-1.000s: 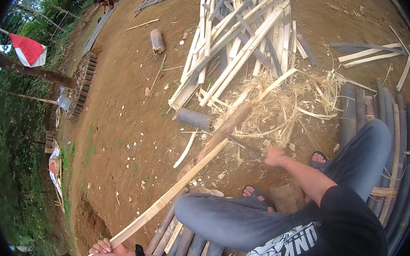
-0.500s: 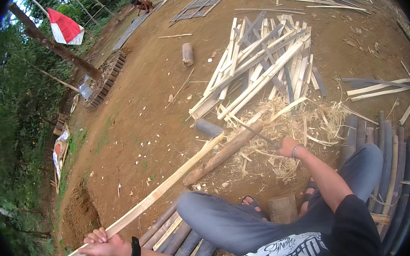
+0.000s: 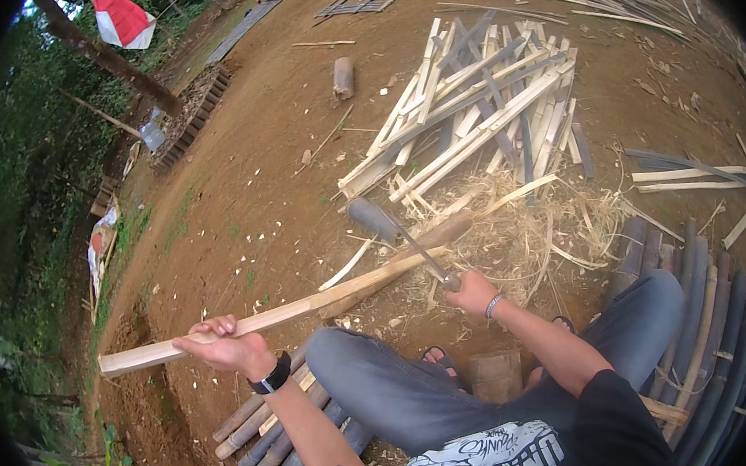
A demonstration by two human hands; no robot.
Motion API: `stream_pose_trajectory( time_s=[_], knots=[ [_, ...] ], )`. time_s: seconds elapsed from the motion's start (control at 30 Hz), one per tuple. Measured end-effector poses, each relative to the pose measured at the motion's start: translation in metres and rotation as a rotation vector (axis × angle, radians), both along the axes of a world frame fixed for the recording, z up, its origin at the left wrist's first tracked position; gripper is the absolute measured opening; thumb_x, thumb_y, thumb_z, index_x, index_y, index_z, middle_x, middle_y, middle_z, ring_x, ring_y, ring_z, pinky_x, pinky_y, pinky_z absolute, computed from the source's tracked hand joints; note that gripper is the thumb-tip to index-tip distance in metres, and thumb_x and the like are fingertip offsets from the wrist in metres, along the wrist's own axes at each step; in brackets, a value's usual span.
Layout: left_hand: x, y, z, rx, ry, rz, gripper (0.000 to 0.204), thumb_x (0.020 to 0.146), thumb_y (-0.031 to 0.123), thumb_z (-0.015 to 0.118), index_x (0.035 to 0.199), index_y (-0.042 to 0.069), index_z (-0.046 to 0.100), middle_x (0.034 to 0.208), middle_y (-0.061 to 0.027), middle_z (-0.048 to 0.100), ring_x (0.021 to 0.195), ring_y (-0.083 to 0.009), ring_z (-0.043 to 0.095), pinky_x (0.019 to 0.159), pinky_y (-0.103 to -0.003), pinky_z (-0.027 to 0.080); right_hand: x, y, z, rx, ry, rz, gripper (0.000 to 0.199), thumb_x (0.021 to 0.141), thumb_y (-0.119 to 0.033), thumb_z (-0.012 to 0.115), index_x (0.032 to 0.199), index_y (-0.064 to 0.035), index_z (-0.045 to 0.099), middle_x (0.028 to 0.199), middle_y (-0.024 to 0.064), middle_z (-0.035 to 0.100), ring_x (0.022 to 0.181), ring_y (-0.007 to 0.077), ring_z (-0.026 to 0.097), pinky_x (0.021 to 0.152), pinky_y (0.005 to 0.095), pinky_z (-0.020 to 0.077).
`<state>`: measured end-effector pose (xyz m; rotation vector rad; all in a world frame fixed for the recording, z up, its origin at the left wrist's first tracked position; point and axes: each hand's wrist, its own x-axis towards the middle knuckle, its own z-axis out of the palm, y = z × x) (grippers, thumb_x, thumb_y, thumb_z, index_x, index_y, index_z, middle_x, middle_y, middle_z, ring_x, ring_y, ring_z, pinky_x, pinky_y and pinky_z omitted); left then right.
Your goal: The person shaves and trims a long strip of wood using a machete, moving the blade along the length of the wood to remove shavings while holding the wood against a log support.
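Observation:
My left hand (image 3: 220, 344) grips a long pale bamboo slat (image 3: 308, 306) near its left end, and the slat runs up to the right above the dirt. My right hand (image 3: 471, 294) holds the handle of a long-bladed knife (image 3: 400, 232), whose blade points up-left over the slat. I sit with both knees bent, in grey trousers. A short wooden block (image 3: 494, 373) stands between my feet.
A heap of split bamboo slats (image 3: 469, 114) lies ahead on the dirt, with curly shavings (image 3: 532, 228) in front of it. Dark bamboo strips (image 3: 710, 328) lie at my right and more under my left knee (image 3: 267, 446). A short log (image 3: 343, 78) lies farther off.
My left hand has slid along the slat toward its middle. My right hand has lifted the knife so that the blade points up-left above the slat. The view has tilted slightly.

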<state>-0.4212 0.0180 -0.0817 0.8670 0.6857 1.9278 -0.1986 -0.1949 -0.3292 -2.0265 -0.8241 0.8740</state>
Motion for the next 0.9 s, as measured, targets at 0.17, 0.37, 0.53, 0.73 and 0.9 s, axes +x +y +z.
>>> stream_pose_trajectory(
  time_s=[0.17, 0.37, 0.53, 0.73, 0.9],
  knots=[
    [0.022, -0.015, 0.043, 0.062, 0.014, -0.108, 0.051, 0.091, 0.058, 0.045, 0.069, 0.012, 0.041, 0.051, 0.0024, 0.032, 0.043, -0.0080, 0.033, 0.041, -0.023, 0.027, -0.004, 0.018, 0.094, 0.175, -0.095, 0.089, 0.038, 0.074, -0.032, 0.065, 0.068, 0.0058, 0.061, 0.059, 0.0248, 0.058, 0.057, 0.0378, 0.061, 0.061, 0.0416, 0.0498],
    [0.059, -0.001, 0.095, 0.222, 0.055, -0.312, 0.048, 0.090, 0.058, 0.045, 0.073, 0.013, 0.043, 0.056, 0.0034, 0.038, 0.044, -0.0068, 0.035, 0.042, -0.021, 0.031, 0.040, 0.001, 0.144, 0.334, -0.258, 0.051, 0.040, 0.075, -0.033, 0.067, 0.065, 0.0050, 0.059, 0.053, 0.0220, 0.055, 0.053, 0.0345, 0.060, 0.056, 0.0415, 0.0478],
    [0.138, 0.012, 0.091, 0.206, 0.113, -0.439, 0.052, 0.090, 0.062, 0.040, 0.077, 0.012, 0.043, 0.060, 0.0045, 0.040, 0.047, -0.0058, 0.039, 0.041, -0.018, 0.035, 0.060, -0.041, 0.131, 0.152, -0.231, -0.026, 0.043, 0.074, -0.035, 0.068, 0.066, 0.0057, 0.058, 0.049, 0.0193, 0.051, 0.046, 0.0319, 0.054, 0.052, 0.0412, 0.0453],
    [0.202, 0.040, 0.070, 0.197, 0.257, -0.654, 0.048, 0.092, 0.058, 0.042, 0.079, 0.012, 0.044, 0.063, 0.0025, 0.040, 0.058, -0.0078, 0.043, 0.052, -0.023, 0.037, 0.062, -0.045, 0.107, 0.284, 0.181, -0.232, 0.034, 0.081, -0.021, 0.066, 0.054, -0.0034, 0.052, 0.045, 0.0023, 0.050, 0.037, 0.0111, 0.048, 0.036, 0.0282, 0.0357],
    [0.233, 0.059, 0.068, 0.255, 0.416, -0.726, 0.040, 0.094, 0.048, 0.047, 0.081, 0.010, 0.047, 0.066, 0.0014, 0.045, 0.059, -0.0095, 0.046, 0.056, -0.024, 0.039, 0.071, -0.045, 0.115, 0.384, 0.277, -0.251, 0.035, 0.082, -0.018, 0.065, 0.053, -0.0046, 0.049, 0.045, 0.0022, 0.049, 0.036, 0.0111, 0.047, 0.035, 0.0262, 0.0354]
  ],
)
